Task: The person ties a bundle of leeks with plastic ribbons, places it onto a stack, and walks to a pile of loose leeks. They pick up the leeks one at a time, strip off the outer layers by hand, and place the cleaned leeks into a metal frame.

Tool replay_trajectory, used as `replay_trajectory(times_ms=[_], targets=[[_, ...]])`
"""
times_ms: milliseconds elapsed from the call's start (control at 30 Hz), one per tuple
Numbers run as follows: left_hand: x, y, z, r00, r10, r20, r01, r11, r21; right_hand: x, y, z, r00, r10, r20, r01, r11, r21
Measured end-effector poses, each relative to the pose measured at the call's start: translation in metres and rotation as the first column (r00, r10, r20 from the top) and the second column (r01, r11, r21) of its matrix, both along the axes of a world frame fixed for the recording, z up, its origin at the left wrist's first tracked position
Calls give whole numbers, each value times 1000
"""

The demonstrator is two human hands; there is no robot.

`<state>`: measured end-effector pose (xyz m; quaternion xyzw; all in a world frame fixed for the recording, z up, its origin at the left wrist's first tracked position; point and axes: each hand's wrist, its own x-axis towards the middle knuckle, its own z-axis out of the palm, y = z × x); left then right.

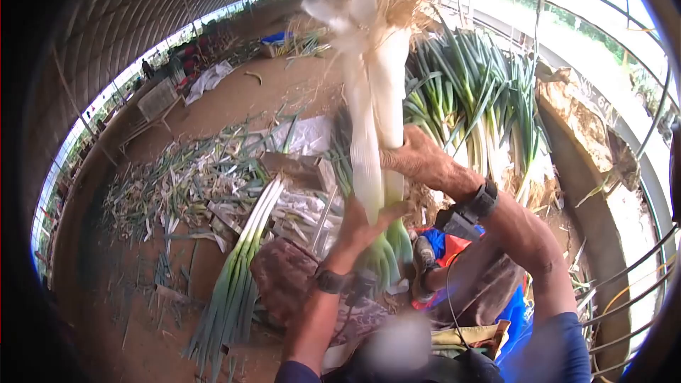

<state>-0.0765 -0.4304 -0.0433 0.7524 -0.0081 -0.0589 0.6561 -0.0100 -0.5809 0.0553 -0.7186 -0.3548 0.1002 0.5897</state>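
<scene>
Upright in front of me, roots at the top, is a green onion (389, 92), with its leaves pointing down. My left hand (360, 230) is closed around the lower part, where white turns to green. Higher up, my right hand (418, 157) has its fingers closed on the white stalk. A pale outer layer (365, 149) hangs loose along the left side, and its upper end is blurred by motion. Beside my left forearm lies a bundle of green onions (248, 262) with clean white stems.
A large heap of green onions (475, 99) with roots leans at the right. Stripped leaves and skins (177, 184) cover the ground to the left. A low concrete edge (589, 184) and metal tubing (631, 276) run along the right side. My bent legs (482, 280) are below.
</scene>
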Motion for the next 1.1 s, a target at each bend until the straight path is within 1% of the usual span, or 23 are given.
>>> replay_trajectory(times_ms=[33,100,167,200,233,300,333,367,433,467,600,667,700,767,800,833,867,900,933,967,1000,1033,1100], targets=[[2,-4,-10,1000,-13,11,13,1000,1,-1,-5,-2,998,13,-61,-15,1000,-24],[3,-13,-30,975,-35,220,106,942,-318,3,-5,-13,998,-12,-57,11,1000,-21],[-7,-25,-20,958,47,283,51,943,-329,9,8,-28,955,-261,141,172,874,454],[-6,-26,-25,966,28,256,42,964,-262,19,-4,-25,942,-303,146,243,913,327],[-4,-26,-30,973,10,231,36,980,-194,21,-11,-15,939,-311,147,251,911,326],[-1,-25,-40,975,0,221,44,981,-191,24,-22,4,825,-356,439,434,896,-90],[-1,-23,-42,978,1,207,39,981,-189,34,-15,4,725,-347,595,369,925,89],[0,-20,-43,979,-2,203,42,981,-191,36,-23,2,802,-343,490,392,920,3],[1,-12,-46,979,-99,176,140,961,-237,36,-34,10,684,-297,667,483,869,-108],[4,-8,-53,981,-125,151,156,965,-213,15,-33,33,747,-271,607,533,790,-304],[8,-11,-58,969,-159,187,188,971,-150,34,-43,28,869,-222,443,412,821,-395],[7,-11,-52,976,-169,135,197,952,-233,45,-51,26,916,-29,400,170,931,-323],[8,-10,-55,976,-173,129,200,951,-237,47,-54,23,919,-32,394,172,930,-326],[12,-7,-59,976,-196,95,215,940,-265,46,-59,25,986,-107,131,112,993,-27],[14,-7,-61,977,-194,90,212,939,-270,52,-67,36,998,-61,-11,62,989,131],[16,-7,-63,977,-187,106,205,957,-207,56,-71,45,972,-214,100,203,973,111],[17,-8,-66,975,-184,121,200,970,-140,68,-75,45,983,-176,-60,185,907,379],[18,-10,-69,976,-187,114,202,969,-144,91,-92,58,982,-179,-67,191,907,376],[19,-12,-72,983,-148,110,161,979,-122,115,-110,80,976,182,-117,-85,819,567],[20,-14,-75,988,-108,108,119,988,-97,134,-126,88,849,522,-83,-298,603,740],[22,-17,-81,989,-109,102,119,988,-99,117,-118,95,977,182,-107,-69,755,652],[25,-20,-87,993,-60,100,66,996,-57,100,-109,102,980,-180,-84,196,810,553],[28,-22,-88,994,-8,105,10,1000,-20,89,-95,109,982,-179,-65,185,809,558]])
